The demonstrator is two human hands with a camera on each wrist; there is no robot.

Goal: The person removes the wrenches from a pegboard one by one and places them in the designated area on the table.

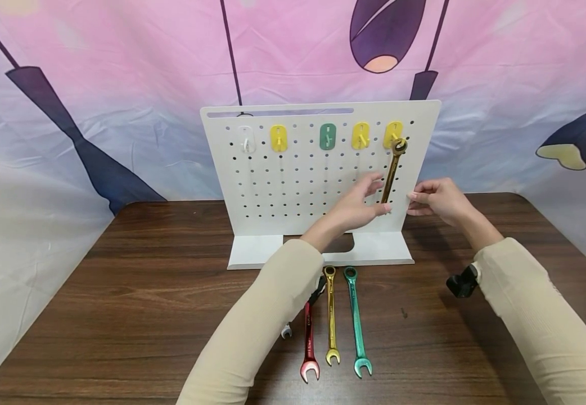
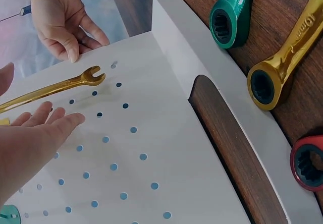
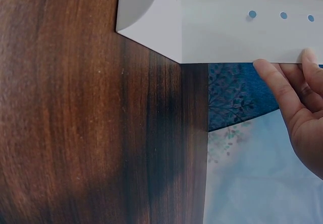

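A gold combination wrench [image 1: 392, 171] hangs by its ring end from the rightmost yellow hook [image 1: 393, 130] on a white pegboard [image 1: 267, 194]. My left hand [image 1: 356, 208] is beside the wrench's lower part, thumb and fingers spread apart and not gripping it. In the left wrist view the wrench's open end [image 2: 92, 77] points towards the board's side edge, beyond the left fingers. At that right edge my right hand [image 1: 445, 199] pinches the board between thumb and fingers; the right wrist view shows the thumb [image 3: 309, 57] overlapping the edge.
Several wrenches lie on the dark wooden table [image 1: 161, 292] before the stand: teal [image 1: 356, 320], gold [image 1: 331, 315], red [image 1: 310, 337] and a silver end [image 1: 286, 332] mostly behind the left sleeve. Other hooks on the board are white [image 1: 246, 139], yellow [image 1: 279, 138], green [image 1: 327, 136] and yellow [image 1: 360, 136].
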